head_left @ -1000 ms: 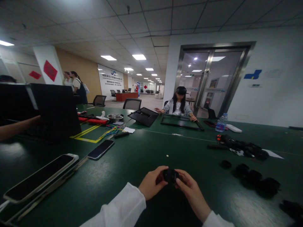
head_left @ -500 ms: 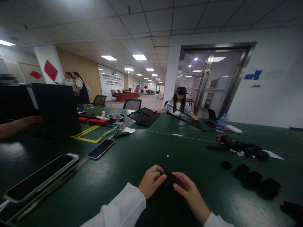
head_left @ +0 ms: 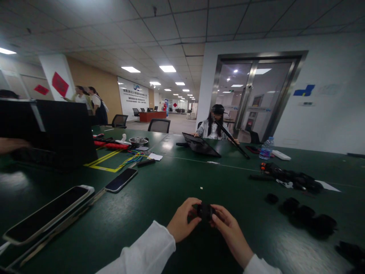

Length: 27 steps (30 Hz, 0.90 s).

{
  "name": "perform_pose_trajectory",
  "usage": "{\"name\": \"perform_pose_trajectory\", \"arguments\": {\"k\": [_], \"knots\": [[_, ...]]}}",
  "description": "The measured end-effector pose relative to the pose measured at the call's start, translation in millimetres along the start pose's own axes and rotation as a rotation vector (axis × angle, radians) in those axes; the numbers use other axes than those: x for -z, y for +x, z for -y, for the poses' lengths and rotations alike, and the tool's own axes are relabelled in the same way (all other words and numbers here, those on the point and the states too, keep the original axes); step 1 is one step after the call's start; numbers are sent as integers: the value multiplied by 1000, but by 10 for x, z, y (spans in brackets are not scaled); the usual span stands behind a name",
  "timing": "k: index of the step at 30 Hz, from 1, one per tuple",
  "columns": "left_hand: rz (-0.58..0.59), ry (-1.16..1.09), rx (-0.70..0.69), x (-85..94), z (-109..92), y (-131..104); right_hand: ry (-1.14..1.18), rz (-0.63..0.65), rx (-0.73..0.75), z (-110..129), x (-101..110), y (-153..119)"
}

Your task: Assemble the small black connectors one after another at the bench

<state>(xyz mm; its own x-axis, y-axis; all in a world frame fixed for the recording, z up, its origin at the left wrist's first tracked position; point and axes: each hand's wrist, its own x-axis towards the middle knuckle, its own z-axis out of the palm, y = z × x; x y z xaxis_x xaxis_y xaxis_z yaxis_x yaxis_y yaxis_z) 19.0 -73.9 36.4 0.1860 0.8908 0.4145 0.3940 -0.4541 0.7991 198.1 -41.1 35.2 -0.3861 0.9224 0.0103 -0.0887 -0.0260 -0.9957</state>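
Note:
A small black rounded part (head_left: 204,212) is held up between my hands, just above the green table. Its exact kind is too dark to make out. My left hand (head_left: 184,220) pinches its left side between thumb and fingers. On the other side, the fingertips of my right hand (head_left: 229,230) close round its right end. To the right of my hands lies a row of several black round pieces (head_left: 305,215), blurred and dark.
The green table (head_left: 159,190) carries a phone (head_left: 122,179), a larger white-edged device (head_left: 48,214), a metal bowl (head_left: 138,141), coloured wires (head_left: 132,158) and a water bottle (head_left: 266,148). Across sits a person (head_left: 212,125) handling a black panel (head_left: 201,145). A black case (head_left: 67,131) stands left.
The black part has turned between my fingers and shows more of itself; my hands stay in nearly the same place. The person opposite has pulled the black panel to the right and tilted it.

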Motion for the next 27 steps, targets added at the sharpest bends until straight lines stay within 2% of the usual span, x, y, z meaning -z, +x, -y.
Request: {"name": "perform_pose_trajectory", "arguments": {"k": [6,11,18,23,27], "knots": [[-18,80,59,26,27,10,-18,42,28,20,-15,-15],[81,73,144,33,60,2,-27,89,15,14,-29,-21],[147,224,83,32,27,7,50,14,-8,-27,25,10],[140,186,117,34,19,11,58,37,-6,-27,17,5],[98,234,92,64,-16,16,44,61,7,-22,5,-12]]}}
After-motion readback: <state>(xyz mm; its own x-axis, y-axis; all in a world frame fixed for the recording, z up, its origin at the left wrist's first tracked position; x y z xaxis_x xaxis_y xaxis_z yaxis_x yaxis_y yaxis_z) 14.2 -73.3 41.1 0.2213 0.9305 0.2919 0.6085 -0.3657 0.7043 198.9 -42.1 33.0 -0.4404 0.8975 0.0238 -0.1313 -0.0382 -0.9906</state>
